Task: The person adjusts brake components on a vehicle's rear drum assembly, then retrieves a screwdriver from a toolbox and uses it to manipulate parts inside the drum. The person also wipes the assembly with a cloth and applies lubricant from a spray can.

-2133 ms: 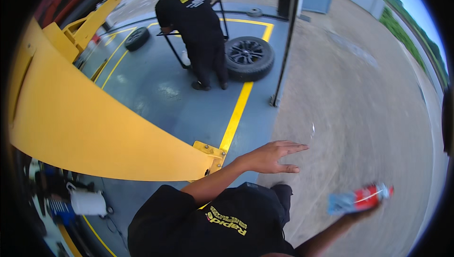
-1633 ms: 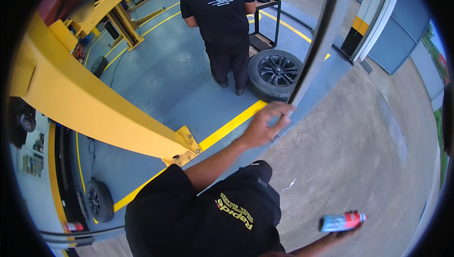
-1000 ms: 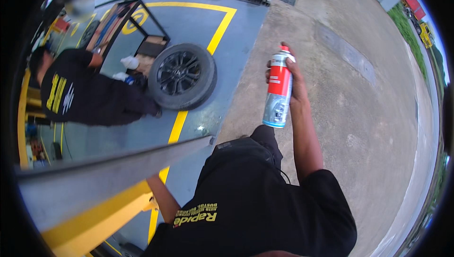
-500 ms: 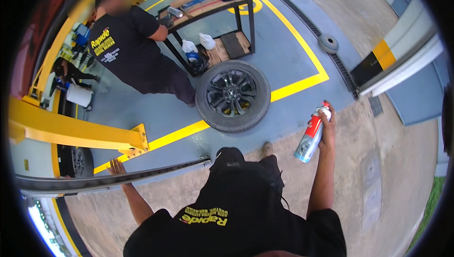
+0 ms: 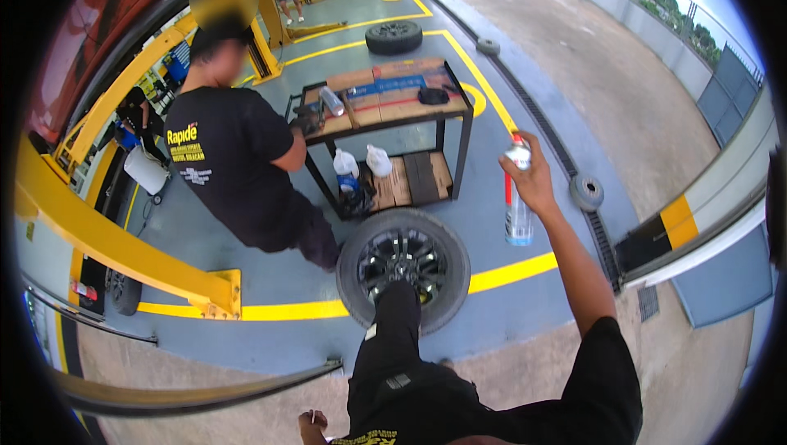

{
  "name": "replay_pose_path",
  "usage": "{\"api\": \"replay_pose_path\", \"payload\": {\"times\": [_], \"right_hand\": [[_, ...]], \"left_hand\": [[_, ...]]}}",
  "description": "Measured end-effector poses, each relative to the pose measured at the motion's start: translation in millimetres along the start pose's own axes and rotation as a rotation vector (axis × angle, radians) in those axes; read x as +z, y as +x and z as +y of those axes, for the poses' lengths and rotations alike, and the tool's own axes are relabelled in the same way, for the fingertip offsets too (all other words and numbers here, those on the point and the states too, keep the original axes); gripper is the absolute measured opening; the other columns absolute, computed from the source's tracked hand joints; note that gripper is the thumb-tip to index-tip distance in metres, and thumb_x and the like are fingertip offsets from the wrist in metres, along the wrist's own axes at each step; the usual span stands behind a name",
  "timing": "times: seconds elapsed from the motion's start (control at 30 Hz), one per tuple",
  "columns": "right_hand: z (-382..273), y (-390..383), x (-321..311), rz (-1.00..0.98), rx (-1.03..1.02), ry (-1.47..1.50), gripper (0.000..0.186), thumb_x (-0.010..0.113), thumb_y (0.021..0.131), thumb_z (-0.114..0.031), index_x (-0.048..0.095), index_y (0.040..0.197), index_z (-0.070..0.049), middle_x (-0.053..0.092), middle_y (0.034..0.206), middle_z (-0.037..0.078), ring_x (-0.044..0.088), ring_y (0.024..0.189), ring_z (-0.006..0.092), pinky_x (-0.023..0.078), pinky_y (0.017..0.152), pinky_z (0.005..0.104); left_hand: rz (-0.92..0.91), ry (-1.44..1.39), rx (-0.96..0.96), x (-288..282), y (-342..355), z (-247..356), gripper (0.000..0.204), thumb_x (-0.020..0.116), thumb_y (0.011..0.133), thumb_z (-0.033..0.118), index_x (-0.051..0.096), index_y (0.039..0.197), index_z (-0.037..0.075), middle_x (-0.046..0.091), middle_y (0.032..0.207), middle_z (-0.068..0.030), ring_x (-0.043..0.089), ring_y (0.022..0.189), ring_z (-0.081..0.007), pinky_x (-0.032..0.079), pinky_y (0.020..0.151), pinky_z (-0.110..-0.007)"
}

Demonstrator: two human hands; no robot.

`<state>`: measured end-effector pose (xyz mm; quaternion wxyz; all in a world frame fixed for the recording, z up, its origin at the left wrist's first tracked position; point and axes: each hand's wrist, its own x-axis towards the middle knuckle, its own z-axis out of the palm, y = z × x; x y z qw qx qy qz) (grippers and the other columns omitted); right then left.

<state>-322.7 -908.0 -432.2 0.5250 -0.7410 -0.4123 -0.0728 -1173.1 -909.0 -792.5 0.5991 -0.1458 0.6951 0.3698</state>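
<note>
My right hand is raised at the right, its fingers wrapped round the top of a spray can. The can is upright, with a clear-blue lower body, a red stripe and a red tip. Low in the picture, by my hip, is my left hand. Its fingers are curled, and whether anything small sits in them I cannot make out. In front of me a wheel with a black alloy rim lies flat on the floor, partly covered by my raised leg.
A co-worker in black stands left of a cart with tools on top and white jugs below. A yellow lift arm reaches in from the left. A metal rail crosses at lower left. Another tire lies beyond the cart.
I have moved forward, nearer to the wheel and cart. My left hand has left the rail, dropped down and curled. My right hand has lifted the spray can, now more upright.
</note>
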Motion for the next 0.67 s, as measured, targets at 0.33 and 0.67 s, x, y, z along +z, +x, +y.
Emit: {"api": "replay_pose_path", "payload": {"times": [0.33,0.67], "right_hand": [[-181,489,103,0.128,-0.362,-0.386,0.07,0.08,0.093,-0.048,0.05,0.152,-0.024,0.073,0.116,0.027,0.072,0.109,0.0481,0.056,0.091,0.0565],[-232,711,142,0.268,-0.348,-0.419,0.077,0.084,0.089,-0.042,0.049,0.152,-0.017,0.072,0.126,0.024,0.068,0.121,0.0442,0.055,0.1,0.0546]], "left_hand": [[-0.747,1.328,0.783,218,-83,-8,0.04,0.064,0.109,0.035,0.072,0.128,0.001,0.079,0.104,-0.0129,0.077,0.089,-0.0213,0.058,0.07,-0.033],[-0.147,0.831,0.437,240,-223,30,0.045,0.065,0.105,0.039,0.072,0.129,0.002,0.081,0.105,-0.0153,0.077,0.08,-0.0257,0.055,0.064,-0.033]]}}
